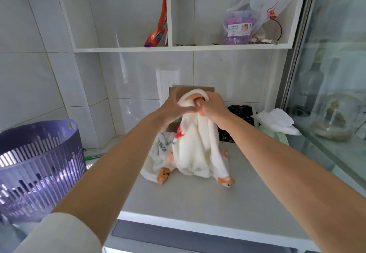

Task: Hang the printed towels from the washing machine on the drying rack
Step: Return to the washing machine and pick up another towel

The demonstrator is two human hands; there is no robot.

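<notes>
A white printed towel (195,150) with orange figures hangs bunched from both my hands above the grey top of the washing machine (198,199). My left hand (174,108) grips its upper edge from the left. My right hand (213,107) grips the same edge from the right, fingers curled into the fold. The towel's lower end rests on the grey top. A second white towel (158,153) with green print lies crumpled to the left behind it. No drying rack is in view.
A purple slotted laundry basket (37,165) stands at the left. Above is a white shelf (178,48) with an orange pouch (158,27), a tub of beads (237,28) and a plastic bag. Dark and white bags (277,120) lie at the right, beside a glass door (332,74).
</notes>
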